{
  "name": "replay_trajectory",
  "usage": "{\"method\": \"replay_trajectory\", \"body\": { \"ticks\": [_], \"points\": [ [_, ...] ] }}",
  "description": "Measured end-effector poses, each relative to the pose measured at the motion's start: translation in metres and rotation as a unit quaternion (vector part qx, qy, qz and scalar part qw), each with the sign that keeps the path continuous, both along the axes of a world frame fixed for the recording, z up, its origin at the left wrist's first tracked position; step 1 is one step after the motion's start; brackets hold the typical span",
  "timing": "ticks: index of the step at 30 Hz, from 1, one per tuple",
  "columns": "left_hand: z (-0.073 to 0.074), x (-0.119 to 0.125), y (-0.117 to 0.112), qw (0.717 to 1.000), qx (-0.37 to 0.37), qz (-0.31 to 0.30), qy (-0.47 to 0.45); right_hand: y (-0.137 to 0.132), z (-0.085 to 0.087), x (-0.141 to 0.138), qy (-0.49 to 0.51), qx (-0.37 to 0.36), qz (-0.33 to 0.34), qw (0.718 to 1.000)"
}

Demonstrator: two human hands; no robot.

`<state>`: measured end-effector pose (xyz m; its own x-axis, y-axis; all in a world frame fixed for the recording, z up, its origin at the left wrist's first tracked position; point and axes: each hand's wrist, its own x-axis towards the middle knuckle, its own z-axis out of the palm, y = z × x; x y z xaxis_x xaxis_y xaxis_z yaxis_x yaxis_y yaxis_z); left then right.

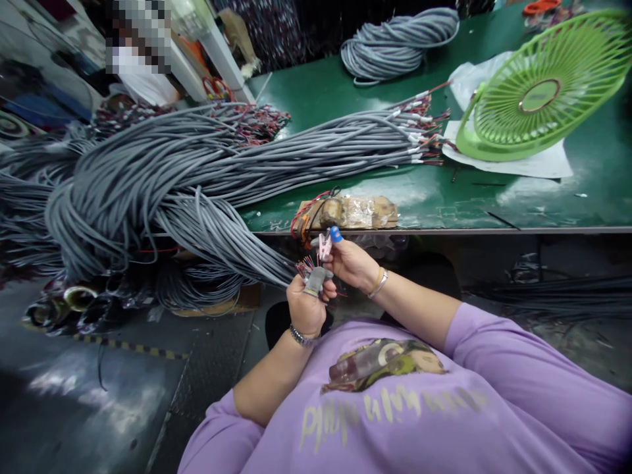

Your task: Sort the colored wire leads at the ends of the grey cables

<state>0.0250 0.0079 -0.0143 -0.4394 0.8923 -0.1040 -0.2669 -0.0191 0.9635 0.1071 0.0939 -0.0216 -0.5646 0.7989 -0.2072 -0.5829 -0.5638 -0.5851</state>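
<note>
My left hand (307,308) is closed around the end of a grey cable, whose thin coloured wires (307,264) fan out above the fist. A flat grey piece (316,282) lies over the thumb side of this hand; whether it is a wrap or a separate part I cannot tell. Close beside it, my right hand (356,264) pinches a small pink clip-like piece (324,246) near the wires. Blue tape (336,234) covers one fingertip of my right hand. From the left, a bundle of grey cables (237,240) hangs over the bench edge toward my left hand.
On the green bench (444,207) lie a thick pile of grey cables (316,145), a coiled cable (395,43), a green fan (538,95) and a taped wooden block (365,210) with red and black wires. A person (145,72) is at the far left.
</note>
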Motion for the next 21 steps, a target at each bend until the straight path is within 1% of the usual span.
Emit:
{"method": "replay_trajectory", "body": {
  "ticks": [3,6,13,17,21],
  "points": [
    [-0.005,-0.001,0.000,1.000,-0.014,0.000,0.009,-0.001,0.001,-0.004,0.006,-0.020,-0.021,1.000],
    [-0.008,-0.002,-0.001,1.000,-0.023,0.001,0.013,-0.004,0.000,-0.005,0.004,-0.026,-0.023,0.999],
    [-0.005,-0.005,-0.009,1.000,-0.007,0.003,-0.001,-0.005,-0.002,0.004,0.015,-0.052,0.041,0.998],
    [-0.004,-0.010,-0.011,0.999,0.014,-0.025,-0.019,-0.002,0.002,0.008,0.016,-0.041,0.066,0.997],
    [0.001,-0.012,-0.007,0.997,0.020,-0.062,-0.033,-0.002,0.001,0.008,-0.008,-0.001,0.019,1.000]
  ]
}}
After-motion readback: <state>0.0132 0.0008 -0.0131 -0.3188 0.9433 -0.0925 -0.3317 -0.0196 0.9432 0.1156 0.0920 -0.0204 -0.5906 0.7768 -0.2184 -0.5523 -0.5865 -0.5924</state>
